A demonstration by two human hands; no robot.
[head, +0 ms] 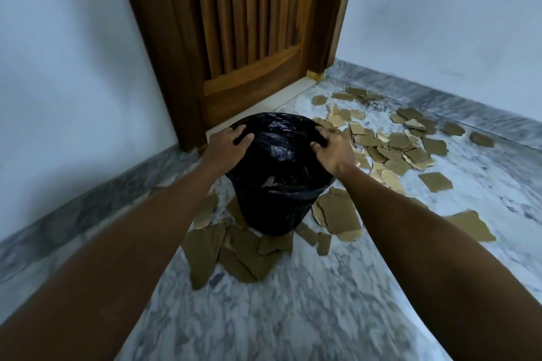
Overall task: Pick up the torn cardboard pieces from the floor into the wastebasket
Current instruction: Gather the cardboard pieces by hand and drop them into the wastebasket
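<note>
The wastebasket (275, 184), lined with a black bag (278, 138), is seen standing on the marble floor (293, 311) before a wooden door (246, 38). Its rim is gripped on the left by the left hand (227, 143) and on the right by the right hand (333, 149), fingers curled over the bag. Torn cardboard pieces (393, 143) are scattered far right; larger ones (234, 255) lie against the basket's near base. A few are visible inside.

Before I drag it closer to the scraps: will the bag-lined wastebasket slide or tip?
Probably light: the wastebasket shows only a few scraps inside. It stands taller than wide, so pushing at the rim may tip it. The glossy black liner could slip under each hand's grip.
</note>
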